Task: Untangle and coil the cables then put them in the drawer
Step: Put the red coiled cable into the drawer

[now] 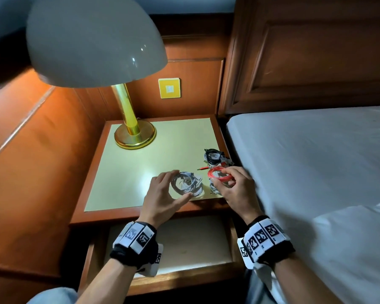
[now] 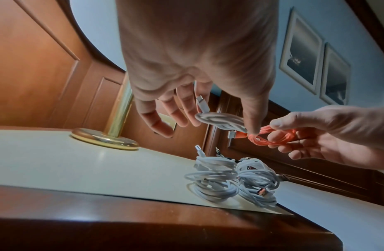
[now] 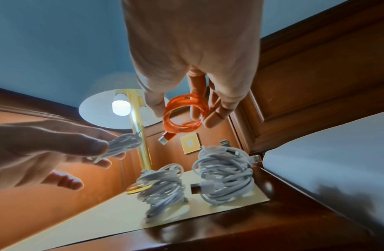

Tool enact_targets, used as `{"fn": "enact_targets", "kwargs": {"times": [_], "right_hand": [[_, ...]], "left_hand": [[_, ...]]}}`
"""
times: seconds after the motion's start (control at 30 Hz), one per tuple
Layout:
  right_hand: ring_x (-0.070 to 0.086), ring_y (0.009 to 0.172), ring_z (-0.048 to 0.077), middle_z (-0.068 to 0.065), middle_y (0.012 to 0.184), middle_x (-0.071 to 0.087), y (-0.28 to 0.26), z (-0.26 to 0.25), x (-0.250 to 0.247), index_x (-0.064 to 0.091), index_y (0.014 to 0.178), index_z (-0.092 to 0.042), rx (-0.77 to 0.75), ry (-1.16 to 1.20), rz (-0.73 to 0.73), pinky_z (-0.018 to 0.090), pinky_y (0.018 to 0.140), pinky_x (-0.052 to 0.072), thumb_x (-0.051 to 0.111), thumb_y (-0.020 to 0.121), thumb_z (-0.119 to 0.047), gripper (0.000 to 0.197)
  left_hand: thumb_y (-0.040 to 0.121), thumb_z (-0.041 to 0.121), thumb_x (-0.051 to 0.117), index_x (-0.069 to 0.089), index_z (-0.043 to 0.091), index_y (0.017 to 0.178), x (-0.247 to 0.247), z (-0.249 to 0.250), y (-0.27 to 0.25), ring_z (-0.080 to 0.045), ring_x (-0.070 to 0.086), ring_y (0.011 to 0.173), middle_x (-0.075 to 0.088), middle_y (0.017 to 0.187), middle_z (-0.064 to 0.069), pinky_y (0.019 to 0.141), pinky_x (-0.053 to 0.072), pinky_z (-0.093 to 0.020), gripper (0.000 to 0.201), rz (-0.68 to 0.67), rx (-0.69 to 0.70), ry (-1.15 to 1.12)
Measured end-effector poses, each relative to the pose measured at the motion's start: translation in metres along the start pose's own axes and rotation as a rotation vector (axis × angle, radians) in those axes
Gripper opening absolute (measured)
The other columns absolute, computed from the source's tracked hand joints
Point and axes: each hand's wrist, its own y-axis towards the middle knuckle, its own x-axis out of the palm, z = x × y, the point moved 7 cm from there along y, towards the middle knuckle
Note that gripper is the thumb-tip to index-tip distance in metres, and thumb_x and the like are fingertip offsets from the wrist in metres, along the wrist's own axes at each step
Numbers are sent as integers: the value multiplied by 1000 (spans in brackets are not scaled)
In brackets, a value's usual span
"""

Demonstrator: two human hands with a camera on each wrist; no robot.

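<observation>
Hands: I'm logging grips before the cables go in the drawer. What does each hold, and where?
The left hand pinches a coiled white cable at its rim. The right hand holds a coiled orange cable by its loops.

orange cable coil, white cable coils, brass lamp

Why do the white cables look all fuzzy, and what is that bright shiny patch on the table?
Right wrist view: the left white coil on the table is smeared by blur, as is the left hand; the bulb glares white. Head view: the lamp's light reflects as a pale patch on the tabletop.
</observation>
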Motion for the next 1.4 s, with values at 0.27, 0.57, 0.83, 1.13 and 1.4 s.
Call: {"fn": "enact_targets", "kwargs": {"times": [0.27, 0.57, 0.83, 1.13, 1.4], "right_hand": [[56, 100, -12, -5, 107, 63, -61, -54, 37, 76, 104, -12, -116, 126, -155, -1, 89, 37, 86, 79, -27, 31], [64, 97, 3, -6, 109, 64, -143, -61, 126, 77, 107, -18, -120, 138, -480, 19, 87, 53, 80, 80, -44, 38], [66, 92, 10, -3, 105, 64, -169, -36, 188, 78, 105, -15, 3, 10, -654, 31, 91, 55, 78, 80, -49, 42], [59, 105, 19, 3, 111, 60, -176, -28, 233, 74, 113, -12, 40, -199, -861, 28, 95, 47, 72, 86, -51, 47], [60, 108, 24, 7, 113, 64, -185, -20, 263, 73, 111, -14, 137, -246, -939, 31, 94, 49, 77, 81, -41, 40]], "left_hand": [[70, 67, 71, 57, 22, 132, -48, -34, -87, -12, 57, 112, 63, 123, 6, 96, 47, -27, 78, 20, -98, 27], [65, 58, 79, 62, 17, 129, -72, -97, -177, -16, 59, 111, 64, 122, 2, 100, 36, -16, 78, -11, -360, 108], [70, 46, 84, 58, 16, 131, -60, -145, -201, -20, 57, 118, 60, 123, -5, 104, 44, -30, 73, -146, -639, 125], [78, 46, 79, 53, 12, 133, -39, -175, -203, -25, 53, 123, 54, 131, -8, 101, 45, -35, 69, -291, -800, 257], [78, 28, 76, 54, 9, 125, -25, -189, -197, -30, 54, 124, 53, 129, -11, 99, 47, -37, 56, -447, -919, 361]]}}
